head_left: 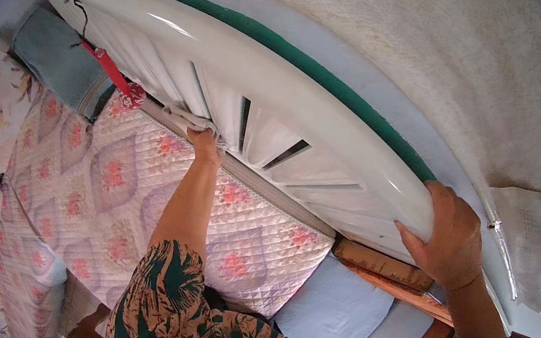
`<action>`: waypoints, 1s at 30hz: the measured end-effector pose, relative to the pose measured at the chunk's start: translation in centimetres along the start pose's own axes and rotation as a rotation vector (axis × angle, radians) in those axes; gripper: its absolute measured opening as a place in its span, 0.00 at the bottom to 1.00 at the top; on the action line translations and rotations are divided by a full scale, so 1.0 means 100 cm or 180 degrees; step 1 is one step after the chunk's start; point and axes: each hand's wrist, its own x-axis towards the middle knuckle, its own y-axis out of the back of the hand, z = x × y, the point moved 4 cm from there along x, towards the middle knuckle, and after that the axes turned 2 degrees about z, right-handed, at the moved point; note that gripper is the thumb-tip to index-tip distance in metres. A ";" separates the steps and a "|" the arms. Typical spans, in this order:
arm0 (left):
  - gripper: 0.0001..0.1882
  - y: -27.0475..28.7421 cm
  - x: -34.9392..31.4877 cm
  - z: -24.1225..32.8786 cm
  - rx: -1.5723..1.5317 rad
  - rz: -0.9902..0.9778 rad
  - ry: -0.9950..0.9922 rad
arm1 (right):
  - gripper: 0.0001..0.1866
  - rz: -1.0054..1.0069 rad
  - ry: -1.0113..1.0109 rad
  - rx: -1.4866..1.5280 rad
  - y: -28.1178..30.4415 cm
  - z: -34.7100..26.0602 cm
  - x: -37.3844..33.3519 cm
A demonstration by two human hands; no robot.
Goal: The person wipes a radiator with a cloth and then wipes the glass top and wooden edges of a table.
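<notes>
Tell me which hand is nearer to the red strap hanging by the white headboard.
Left. The left hand holds a cloth low against the headboard, a little right of the red strap; the right hand grips the headboard's far right end.

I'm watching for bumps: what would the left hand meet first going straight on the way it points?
Past the cloth in the left hand, the white headboard likely comes first; any gap is hard to judge.
</notes>
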 end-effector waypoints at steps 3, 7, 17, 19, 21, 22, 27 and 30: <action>0.25 0.037 0.049 -0.026 0.0336 -0.0217 -0.0551 | 0.35 0.0123 0.0102 0.0001 0.005 -0.007 0.004; 0.22 0.043 0.024 -0.055 0.1341 -0.0220 0.0499 | 0.34 0.0079 -0.0012 0.0089 -0.005 -0.003 0.000; 0.29 -0.049 -0.161 0.072 0.0634 -0.1021 0.0008 | 0.30 0.0151 -0.0020 -0.0107 -0.001 -0.005 0.004; 0.30 -0.072 -0.185 0.095 0.0386 -0.1315 -0.0288 | 0.29 0.0171 0.0022 -0.0124 -0.001 -0.003 0.004; 0.29 -0.090 -0.211 0.119 0.0362 -0.1493 -0.0542 | 0.28 0.0155 -0.0019 -0.0133 -0.004 0.001 0.002; 0.29 -0.098 -0.223 0.131 0.0348 -0.1565 -0.0675 | 0.28 0.0145 -0.0024 -0.0129 -0.007 0.002 0.001; 0.34 -0.110 -0.260 0.150 0.0405 -0.1570 -0.1758 | 0.29 0.0110 -0.0030 -0.0181 -0.001 -0.002 0.002; 0.35 -0.094 -0.244 0.102 0.0545 -0.1344 -0.1865 | 0.29 0.0187 0.0033 -0.0200 -0.002 -0.001 0.000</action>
